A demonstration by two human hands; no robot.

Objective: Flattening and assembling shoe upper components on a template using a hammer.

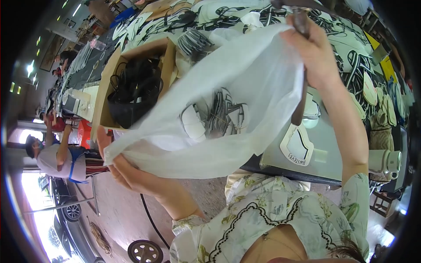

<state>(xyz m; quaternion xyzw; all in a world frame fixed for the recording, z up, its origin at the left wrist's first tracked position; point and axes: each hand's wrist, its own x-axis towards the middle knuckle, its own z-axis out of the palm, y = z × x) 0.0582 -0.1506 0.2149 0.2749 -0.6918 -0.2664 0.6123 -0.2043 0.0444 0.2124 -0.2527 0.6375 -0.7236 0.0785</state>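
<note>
Nearest the viewer, a person in a floral-print top (263, 199) is holding a translucent white plastic bag (197, 160) spread between two bare hands. The left hand (125, 172) is gripping the lower left corner of the bag's rim, its thumb standing apart from the partly curled fingers. The right hand (315, 55), raised at the upper right, is closing its fingers on the opposite end of the rim; a dark brown bar (299, 109) is passing behind this hand, and whether it is also being gripped cannot be told. The bag is hanging wide-mouthed above the table's near edge, and bundled grey, black and white cut pieces (217, 116) are showing within its opening. To the right of the bag, a pale, black-outlined template (297, 147) is lying flat on the table (272, 162). Beyond the left hand, a cardboard box (170, 59) is holding black strap-like material (136, 83). Farther off, more cut pieces are covering the tabletop, and at far left a co-worker (57, 160) is standing with arms raised.
</note>
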